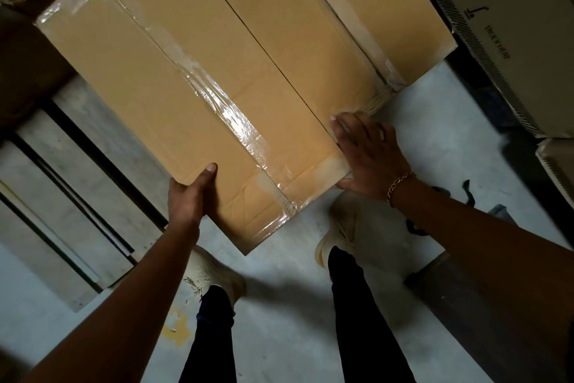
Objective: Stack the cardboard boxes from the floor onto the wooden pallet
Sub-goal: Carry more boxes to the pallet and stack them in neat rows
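A long brown cardboard box [161, 72], sealed with clear tape down its middle, is held in front of me. My left hand [189, 196] grips its near left edge, thumb on top and fingers underneath. On its near right side my right hand [363, 152] lies flat, fingers straight and pressing on the box. A second brown box [351, 6] lies right beside it on the right. The wooden pallet [77, 183] shows its slats at the left, below the held box.
Pale printed cartons [509, 25] stand at the right. Grey concrete floor [279, 289] lies under my feet, with my two light shoes near the box's near end. A dark strap [441, 205] lies on the floor at right. Another brown box corner sits at the far left.
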`<state>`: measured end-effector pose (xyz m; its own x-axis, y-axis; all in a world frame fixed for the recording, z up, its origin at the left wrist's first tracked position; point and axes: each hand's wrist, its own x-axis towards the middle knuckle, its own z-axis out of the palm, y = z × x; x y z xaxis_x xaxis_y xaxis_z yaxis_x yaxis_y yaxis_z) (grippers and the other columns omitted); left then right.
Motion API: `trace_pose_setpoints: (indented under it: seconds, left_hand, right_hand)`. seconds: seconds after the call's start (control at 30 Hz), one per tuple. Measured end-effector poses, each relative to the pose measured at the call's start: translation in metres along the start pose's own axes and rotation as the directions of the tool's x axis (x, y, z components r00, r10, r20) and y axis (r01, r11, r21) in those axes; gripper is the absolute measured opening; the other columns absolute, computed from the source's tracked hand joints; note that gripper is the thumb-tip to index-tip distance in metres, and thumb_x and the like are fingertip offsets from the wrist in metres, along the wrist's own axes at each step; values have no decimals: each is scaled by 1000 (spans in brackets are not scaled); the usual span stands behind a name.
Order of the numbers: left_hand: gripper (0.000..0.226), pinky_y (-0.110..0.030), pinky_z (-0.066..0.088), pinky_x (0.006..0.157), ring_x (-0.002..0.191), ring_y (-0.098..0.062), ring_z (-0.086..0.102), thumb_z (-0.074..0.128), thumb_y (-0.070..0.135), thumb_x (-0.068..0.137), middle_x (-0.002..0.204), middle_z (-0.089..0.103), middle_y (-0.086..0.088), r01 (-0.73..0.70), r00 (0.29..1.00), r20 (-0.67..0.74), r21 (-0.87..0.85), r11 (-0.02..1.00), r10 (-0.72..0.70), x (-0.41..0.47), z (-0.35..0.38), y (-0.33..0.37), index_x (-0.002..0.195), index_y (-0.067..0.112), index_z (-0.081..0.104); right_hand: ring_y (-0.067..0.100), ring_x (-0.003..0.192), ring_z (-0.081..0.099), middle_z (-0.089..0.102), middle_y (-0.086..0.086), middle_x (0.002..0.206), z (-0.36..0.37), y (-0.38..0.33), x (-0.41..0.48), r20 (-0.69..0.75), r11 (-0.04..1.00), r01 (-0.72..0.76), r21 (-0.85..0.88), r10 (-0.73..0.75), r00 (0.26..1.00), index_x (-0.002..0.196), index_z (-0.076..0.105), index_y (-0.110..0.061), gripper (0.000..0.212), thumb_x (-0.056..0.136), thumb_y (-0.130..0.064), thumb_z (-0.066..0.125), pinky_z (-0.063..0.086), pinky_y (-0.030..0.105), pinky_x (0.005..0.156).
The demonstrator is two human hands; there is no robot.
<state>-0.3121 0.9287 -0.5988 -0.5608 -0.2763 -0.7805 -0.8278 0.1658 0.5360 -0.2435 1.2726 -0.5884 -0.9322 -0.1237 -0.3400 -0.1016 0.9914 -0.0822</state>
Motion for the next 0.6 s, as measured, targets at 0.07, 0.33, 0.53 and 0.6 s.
trace_pose_setpoints:
  seconds: [0.07,0.33,0.53,0.6]
  left_hand:
    - [77,-54,52,103,126,-25,59,83,47,81,136,64,3,11,1000,-5,-10,1000,-11,0,0,1,147,28,49]
    - [75,-57,46,111,127,-23,58,83,49,82,136,64,6,-11,1000,-23,-36,999,10,2,0,4,146,29,50]
    - [69,-55,43,113,122,-21,57,80,44,87,132,63,7,-20,999,-48,-47,999,17,6,1,14,146,25,50]
    - [68,-55,43,114,120,-20,56,79,44,88,129,61,7,-18,998,-60,-41,999,15,8,1,18,146,24,49]
  right_hand:
    - [34,155,18,18,14,168,1,1,4,33,1000,10,14,-11,999,161,20,-7,140,54,-71,82,27,53,117]
    - [32,159,8,10,14,171,3,4,9,68,999,3,42,-6,998,162,17,-5,144,56,-78,79,17,52,123]
    - [31,156,19,22,13,169,4,1,11,-16,996,-1,90,3,1000,159,27,-6,133,58,-72,82,24,51,121]
    - [31,154,25,28,13,166,3,0,14,-43,995,-13,101,17,999,156,33,-6,130,55,-69,85,27,51,118]
